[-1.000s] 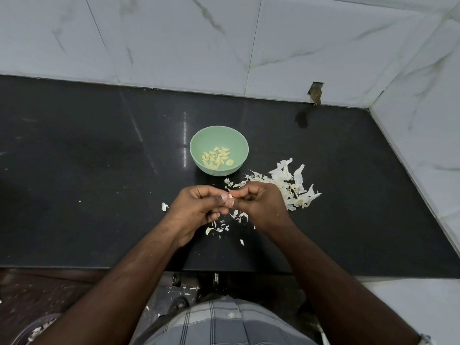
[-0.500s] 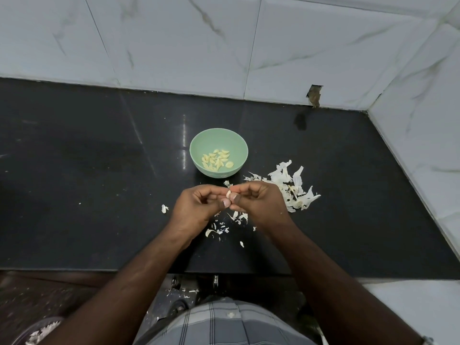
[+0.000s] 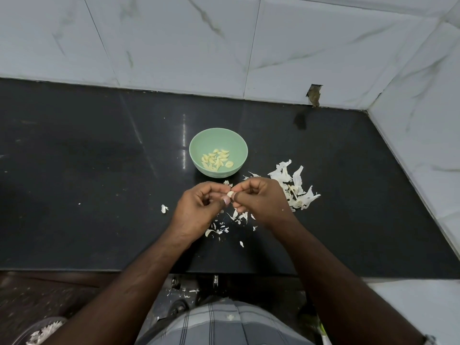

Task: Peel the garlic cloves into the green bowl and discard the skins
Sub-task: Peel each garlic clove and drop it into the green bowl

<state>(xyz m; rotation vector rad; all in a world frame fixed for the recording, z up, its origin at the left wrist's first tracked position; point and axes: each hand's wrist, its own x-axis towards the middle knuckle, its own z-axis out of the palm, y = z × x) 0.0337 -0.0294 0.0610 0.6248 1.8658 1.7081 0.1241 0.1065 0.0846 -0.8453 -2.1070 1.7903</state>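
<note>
Head view: we pinch one clove (image 3: 230,194) between our left hand (image 3: 199,210) and right hand (image 3: 261,202), both grips clamped on it, just before the bowl (image 3: 199,148); skins (image 3: 296,188) lie on the desk (image 3: 87,170).

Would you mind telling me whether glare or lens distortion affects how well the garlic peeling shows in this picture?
Head view: a narrow streak of glare lies on the black counter left of the green bowl, off the work; wide-angle bending curves the counter's edges; the garlic clove pinched between left hand and right hand is small but sharp.
</note>
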